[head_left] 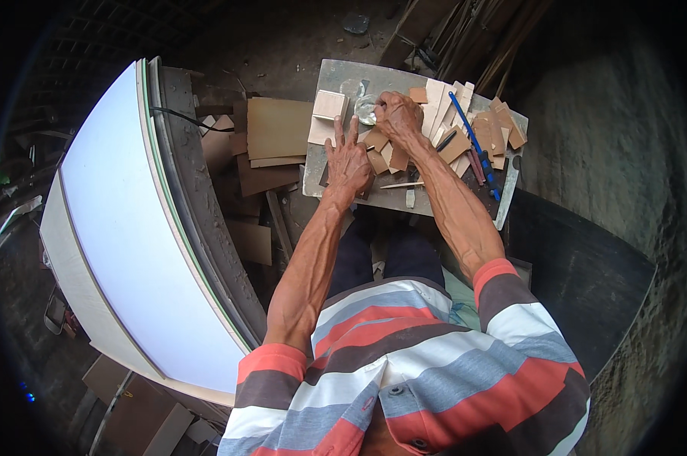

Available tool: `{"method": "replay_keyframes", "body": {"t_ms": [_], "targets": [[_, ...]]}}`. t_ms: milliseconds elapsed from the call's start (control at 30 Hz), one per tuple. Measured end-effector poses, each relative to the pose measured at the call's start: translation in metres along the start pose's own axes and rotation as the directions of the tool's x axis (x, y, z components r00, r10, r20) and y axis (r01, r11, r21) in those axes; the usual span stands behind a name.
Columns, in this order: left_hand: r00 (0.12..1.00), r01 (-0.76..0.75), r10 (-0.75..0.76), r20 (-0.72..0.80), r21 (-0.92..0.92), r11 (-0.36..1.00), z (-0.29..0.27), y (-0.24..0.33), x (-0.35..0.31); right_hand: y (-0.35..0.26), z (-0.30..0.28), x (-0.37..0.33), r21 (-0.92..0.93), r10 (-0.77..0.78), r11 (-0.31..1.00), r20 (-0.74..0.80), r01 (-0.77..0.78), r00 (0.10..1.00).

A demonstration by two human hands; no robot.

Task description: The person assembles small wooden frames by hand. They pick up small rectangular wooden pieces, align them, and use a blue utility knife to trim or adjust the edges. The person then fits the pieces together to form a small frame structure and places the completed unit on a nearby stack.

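My left hand rests on the small worktable, fingers stretched out. Its fingertips reach the near edge of a pale wooden block, which sits on a light flat piece of board. My right hand is closed, its fingers bunched beside a clear shiny dish or bag; what they hold is hidden. Under and beside my hands lie several small brown and pale board pieces. A dark pen-like tool lies right of my right wrist, and a thin pointed stick lies between my forearms.
A long blue bar-like tool lies across offcuts on the table's right side. Left of me stands a large white panel with a dark frame. Brown board sheets lie between it and the table. A rough wall rises at right.
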State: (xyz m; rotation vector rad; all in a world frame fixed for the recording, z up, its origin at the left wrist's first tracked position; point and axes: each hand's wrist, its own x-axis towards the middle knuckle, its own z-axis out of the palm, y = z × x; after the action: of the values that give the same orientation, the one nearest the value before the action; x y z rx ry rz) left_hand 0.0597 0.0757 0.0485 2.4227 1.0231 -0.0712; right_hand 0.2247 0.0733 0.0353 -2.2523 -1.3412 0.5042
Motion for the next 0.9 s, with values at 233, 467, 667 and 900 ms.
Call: {"method": "replay_keyframes", "body": {"t_ms": [233,467,667,900], "targets": [[1.0,-0.022,0.022,0.019,0.03,0.999,-0.001,-0.002,0.001,-0.001,-0.002,0.0,0.072,0.132,0.988,0.058,-0.136,0.99],[0.997,-0.009,0.004,0.081,0.071,0.997,-0.006,0.0,0.002,-0.003,-0.006,-0.001,0.087,0.302,0.948,0.07,-0.307,0.951],[0.996,-0.019,0.02,-0.092,0.007,1.0,-0.012,0.006,-0.006,0.003,-0.029,-0.015,0.291,0.345,0.899,-0.008,-0.328,0.939],[0.967,0.144,-0.255,-0.028,-0.762,0.631,-0.036,0.016,-0.025,-0.006,-0.077,-0.051,0.831,0.437,0.46,0.097,-0.315,0.894]]}}
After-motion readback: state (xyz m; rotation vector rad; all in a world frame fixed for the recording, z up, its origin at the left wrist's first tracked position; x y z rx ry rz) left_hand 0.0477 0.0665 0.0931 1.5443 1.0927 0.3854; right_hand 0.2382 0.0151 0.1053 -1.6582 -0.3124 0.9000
